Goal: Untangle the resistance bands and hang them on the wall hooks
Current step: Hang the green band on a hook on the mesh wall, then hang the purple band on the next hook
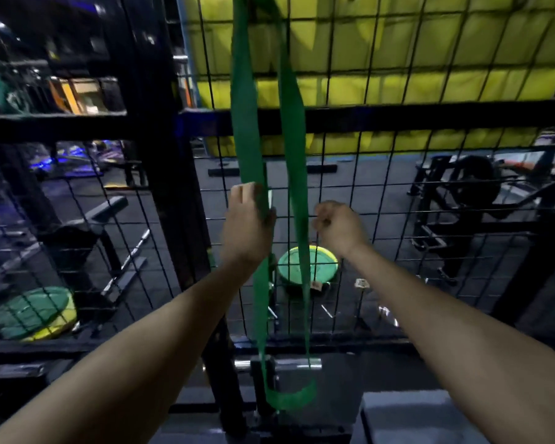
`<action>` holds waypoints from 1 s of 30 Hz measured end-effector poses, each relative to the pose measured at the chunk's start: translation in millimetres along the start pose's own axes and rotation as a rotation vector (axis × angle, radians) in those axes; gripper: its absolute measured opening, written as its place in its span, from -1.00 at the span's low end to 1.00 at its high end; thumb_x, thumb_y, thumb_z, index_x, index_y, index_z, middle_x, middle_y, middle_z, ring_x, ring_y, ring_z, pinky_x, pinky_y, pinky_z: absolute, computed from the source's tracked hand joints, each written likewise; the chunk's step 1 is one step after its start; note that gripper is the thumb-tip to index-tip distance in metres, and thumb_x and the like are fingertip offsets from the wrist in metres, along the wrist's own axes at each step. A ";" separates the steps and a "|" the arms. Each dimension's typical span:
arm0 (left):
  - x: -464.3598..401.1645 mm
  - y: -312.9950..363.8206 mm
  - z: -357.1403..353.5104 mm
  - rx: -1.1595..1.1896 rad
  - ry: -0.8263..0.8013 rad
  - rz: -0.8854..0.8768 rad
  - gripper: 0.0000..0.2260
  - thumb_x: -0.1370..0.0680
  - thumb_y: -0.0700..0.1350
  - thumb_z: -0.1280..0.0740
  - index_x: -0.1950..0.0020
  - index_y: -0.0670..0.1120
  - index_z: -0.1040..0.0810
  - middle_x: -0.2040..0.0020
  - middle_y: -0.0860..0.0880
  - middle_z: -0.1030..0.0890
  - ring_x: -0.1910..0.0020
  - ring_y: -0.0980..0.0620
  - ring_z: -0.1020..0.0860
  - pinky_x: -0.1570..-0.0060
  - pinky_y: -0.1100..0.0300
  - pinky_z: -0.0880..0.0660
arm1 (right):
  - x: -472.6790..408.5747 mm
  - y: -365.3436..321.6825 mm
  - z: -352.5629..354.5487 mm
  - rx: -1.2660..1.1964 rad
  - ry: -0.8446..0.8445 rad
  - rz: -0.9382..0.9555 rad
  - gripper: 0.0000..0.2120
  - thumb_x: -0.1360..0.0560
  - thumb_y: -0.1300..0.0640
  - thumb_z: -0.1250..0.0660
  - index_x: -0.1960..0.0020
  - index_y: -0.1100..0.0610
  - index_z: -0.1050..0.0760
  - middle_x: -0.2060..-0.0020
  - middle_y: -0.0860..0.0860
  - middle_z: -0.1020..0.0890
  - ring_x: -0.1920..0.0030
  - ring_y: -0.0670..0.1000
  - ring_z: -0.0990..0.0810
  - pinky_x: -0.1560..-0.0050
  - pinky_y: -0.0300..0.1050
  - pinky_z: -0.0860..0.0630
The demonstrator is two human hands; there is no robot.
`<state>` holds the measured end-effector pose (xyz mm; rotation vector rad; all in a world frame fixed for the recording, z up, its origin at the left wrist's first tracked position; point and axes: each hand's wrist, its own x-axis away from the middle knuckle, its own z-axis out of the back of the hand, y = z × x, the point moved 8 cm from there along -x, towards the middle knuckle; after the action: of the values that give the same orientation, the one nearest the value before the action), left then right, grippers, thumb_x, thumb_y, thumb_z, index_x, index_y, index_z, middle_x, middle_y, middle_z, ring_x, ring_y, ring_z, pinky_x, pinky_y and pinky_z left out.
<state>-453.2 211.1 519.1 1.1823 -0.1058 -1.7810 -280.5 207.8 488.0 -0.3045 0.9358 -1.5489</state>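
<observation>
The band (263, 129) is one long green loop, hanging down the front of the mesh (398, 193); its upper end runs out of the top of the view, so the hook that carries it is not visible. Two flat strands descend side by side, slightly apart, and join in a slack bottom curve (290, 400) low down, in front of a chrome bar (298, 363). The left strand shows a twist just above the left hand (249, 219), which grasps that strand with fingers curled round it. The right hand (337, 225) is just beside the right strand with fingers curled in; whether it pinches the strand edge or is merely clenched near it cannot be told. Handling judgement: the band appears light, soft and elastic, with no stiffness of its own; it will drape, fold and twist freely, and will stretch under pull instead of sliding. The rubber-like surface probably grips skin well, so slip risk is low. Recommended hold: take one strand flat across its width at mid-height, as the left hand does, and rotate it to remove the twist. No brand, label or readable writing is visible on the band or anywhere else in view; the frame is dim and blurred.
</observation>
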 end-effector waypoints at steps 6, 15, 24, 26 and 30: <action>30.1 49.5 -70.1 0.130 -0.303 -0.099 -0.70 -0.53 -0.18 -0.27 -0.26 -0.09 -0.42 -0.26 -0.07 -0.42 -0.15 -0.09 -0.51 -0.08 0.06 -0.49 | 35.1 41.7 45.4 0.056 0.093 -0.075 -0.68 -0.51 0.23 -0.28 -0.26 0.25 -0.48 -0.19 0.17 -0.58 -0.20 0.12 -0.55 -0.12 -0.22 -0.36; 138.1 91.4 -201.9 0.188 -0.633 -0.082 -0.76 -0.47 -0.27 -0.33 -0.13 -0.21 -0.51 -0.11 -0.18 -0.50 -0.05 -0.15 -0.53 -0.07 0.13 -0.41 | 127.2 181.6 91.1 0.136 0.064 -0.353 -0.91 -0.49 0.21 -0.26 0.16 0.19 -0.51 0.23 0.13 -0.56 0.10 0.18 -0.52 0.14 -0.03 -0.41; 295.3 103.9 -333.7 0.174 -1.062 -0.012 -0.72 -0.45 -0.16 -0.27 -0.12 -0.22 -0.53 -0.09 -0.21 -0.52 -0.06 -0.19 -0.53 -0.01 0.11 -0.41 | 247.5 365.2 84.3 0.093 0.049 -0.746 -0.75 -0.50 0.17 -0.27 -0.15 0.23 -0.52 -0.08 0.21 -0.60 -0.13 0.23 -0.55 -0.13 0.04 -0.47; 337.3 103.2 -357.6 0.201 -1.141 -0.004 -0.64 -0.43 -0.08 -0.25 -0.14 -0.25 -0.52 -0.11 -0.23 -0.51 -0.06 -0.21 -0.53 -0.06 0.05 -0.43 | 285.4 406.3 77.1 0.087 0.039 -0.844 -0.75 -0.48 0.18 -0.30 -0.10 0.28 -0.53 -0.03 0.24 -0.61 -0.08 0.24 -0.57 -0.09 0.06 -0.49; 409.7 106.2 -412.0 0.179 -1.311 -0.035 -0.71 -0.51 -0.23 -0.30 -0.23 -0.18 -0.47 -0.21 -0.14 -0.46 -0.19 -0.10 -0.50 -0.12 0.11 -0.40 | 356.3 476.6 66.8 0.072 0.079 -1.050 -0.64 -0.45 0.23 -0.32 -0.23 0.26 -0.49 -0.14 0.25 -0.57 -0.15 0.21 -0.55 -0.18 -0.03 -0.44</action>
<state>-103.1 15.5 85.5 -0.0564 -1.0066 -2.3222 20.9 -114.2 83.1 -0.7647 0.8026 -2.5521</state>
